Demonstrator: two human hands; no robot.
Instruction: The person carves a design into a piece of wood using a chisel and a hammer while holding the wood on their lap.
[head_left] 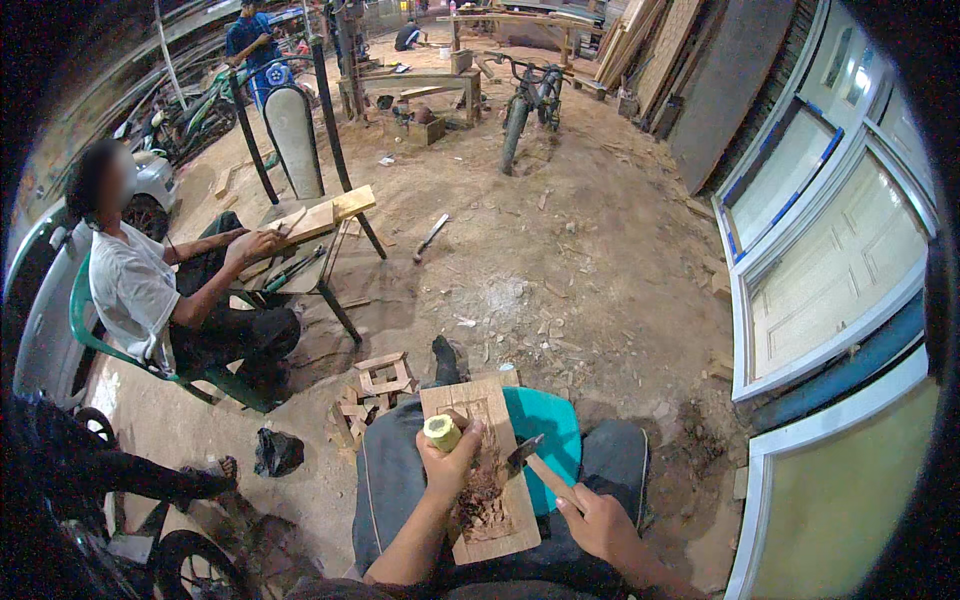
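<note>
My left hand (447, 462) grips the pale, round handle (441, 432) of an upright tool, probably a chisel, over a wooden panel (515, 530); its tip is hidden. The panel lies on my lap, with carving and loose brown shavings (482, 500) in its recessed middle. My right hand (590, 520) holds a wooden-handled hammer (525, 450), its dark metal head near the panel's right edge, right of my left hand. A teal plastic surface (550, 420) shows beneath and to the right of the panel, between my legs.
A seated co-worker (140, 290) at left handles boards on a metal-legged stand (345, 300). Another person (245, 50) stands behind. Wood offcuts (370, 390) lie before me. A bicycle (530, 110) stands ahead; framed panels (830, 270) line the right. A person's leg (180, 480) shows lower left.
</note>
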